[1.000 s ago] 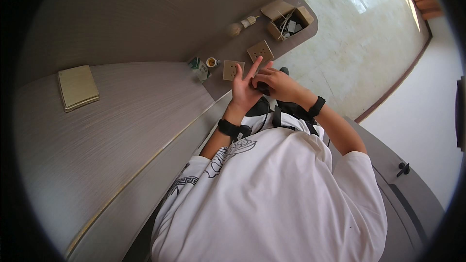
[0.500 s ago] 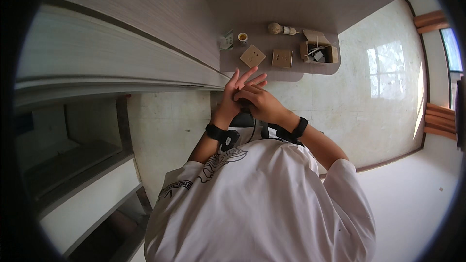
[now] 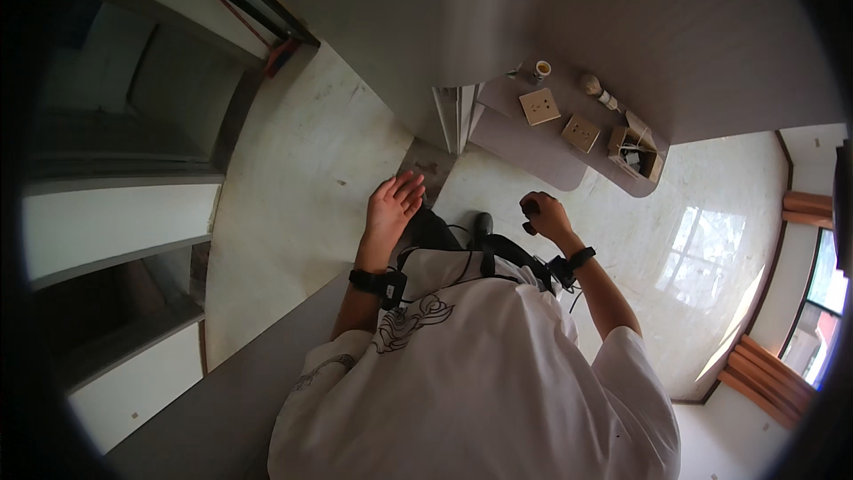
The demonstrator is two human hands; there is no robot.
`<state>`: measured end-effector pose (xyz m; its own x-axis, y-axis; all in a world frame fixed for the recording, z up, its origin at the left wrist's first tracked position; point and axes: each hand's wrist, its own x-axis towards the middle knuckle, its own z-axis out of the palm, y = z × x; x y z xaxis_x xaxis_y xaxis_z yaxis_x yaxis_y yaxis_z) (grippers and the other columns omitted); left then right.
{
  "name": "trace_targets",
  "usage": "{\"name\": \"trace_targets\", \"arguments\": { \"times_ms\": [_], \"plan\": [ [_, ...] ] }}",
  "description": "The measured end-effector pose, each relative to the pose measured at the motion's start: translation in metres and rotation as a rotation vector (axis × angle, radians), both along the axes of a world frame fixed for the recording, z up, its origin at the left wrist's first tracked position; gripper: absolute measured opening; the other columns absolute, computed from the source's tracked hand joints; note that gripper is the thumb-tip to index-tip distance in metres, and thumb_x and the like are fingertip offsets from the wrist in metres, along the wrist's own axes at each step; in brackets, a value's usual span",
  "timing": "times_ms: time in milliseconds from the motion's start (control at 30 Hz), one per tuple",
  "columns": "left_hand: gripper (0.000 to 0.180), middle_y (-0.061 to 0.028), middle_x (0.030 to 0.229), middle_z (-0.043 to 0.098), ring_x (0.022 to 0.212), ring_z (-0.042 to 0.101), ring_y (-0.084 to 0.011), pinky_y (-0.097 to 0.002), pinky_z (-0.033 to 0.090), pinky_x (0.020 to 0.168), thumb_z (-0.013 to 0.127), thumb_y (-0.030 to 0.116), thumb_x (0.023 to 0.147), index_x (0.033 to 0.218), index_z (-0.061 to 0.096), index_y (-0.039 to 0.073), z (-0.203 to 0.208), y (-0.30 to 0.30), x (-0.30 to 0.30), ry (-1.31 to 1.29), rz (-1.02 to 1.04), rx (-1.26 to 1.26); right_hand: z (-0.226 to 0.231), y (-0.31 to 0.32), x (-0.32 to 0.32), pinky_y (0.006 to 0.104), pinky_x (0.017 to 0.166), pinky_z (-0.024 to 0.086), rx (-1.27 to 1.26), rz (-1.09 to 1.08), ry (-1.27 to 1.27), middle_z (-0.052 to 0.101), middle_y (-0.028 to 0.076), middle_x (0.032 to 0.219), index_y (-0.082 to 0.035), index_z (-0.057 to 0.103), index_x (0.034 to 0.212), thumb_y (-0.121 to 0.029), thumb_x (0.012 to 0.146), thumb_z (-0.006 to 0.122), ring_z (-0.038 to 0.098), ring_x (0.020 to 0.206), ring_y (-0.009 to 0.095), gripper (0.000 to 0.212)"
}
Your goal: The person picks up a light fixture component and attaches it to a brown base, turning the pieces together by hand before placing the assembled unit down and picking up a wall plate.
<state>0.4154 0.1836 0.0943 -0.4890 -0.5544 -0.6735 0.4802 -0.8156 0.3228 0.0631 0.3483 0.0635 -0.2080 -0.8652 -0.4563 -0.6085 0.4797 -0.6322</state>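
Observation:
My left hand [image 3: 394, 206] hangs in the air to the left of my waist, empty, with its fingers stretched out. Farther right, my right hand [image 3: 553, 215] is curled round a small black object [image 3: 530, 208], mostly covered by the fingers, so its kind does not show. Both hands are apart from the desk [image 3: 511, 129]. On that desk, beyond my right hand, lie a gold square wall socket [image 3: 539, 107] and another wall socket [image 3: 581, 132]. A light bulb [image 3: 593, 85] on a white base lies behind them.
A small cup [image 3: 542, 70] with something yellow in it stands on the desk. An open cardboard box [image 3: 636, 156] with cables sits at its right end. A grey panel [image 3: 471, 27] juts out ahead. Open shelves [image 3: 124, 222] line the left side.
My hands, close together before, are now apart, the left lower and farther left, the right farther right with a black object showing. The view has turned, so the desk appears farther right.

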Motion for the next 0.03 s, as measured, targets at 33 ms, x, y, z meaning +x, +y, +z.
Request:
{"name": "trace_targets", "arguments": {
  "times_ms": [33],
  "plan": [
    [0.044,-0.0118,0.136,0.065,0.118,0.064,-0.0249,-0.0379,0.050,0.101,0.053,0.036,0.104,0.137,0.058,0.008,-0.0138,-0.0021,0.0154,-0.029,0.035,0.023,0.0021,-0.0301,-0.0057,0.0432,0.089,0.056,-0.023,0.053,0.018,0.072,0.014,0.107,-0.009,0.072,0.104,-0.003,0.076,0.067,0.069,0.100,0.035,0.029]
  ]
}}
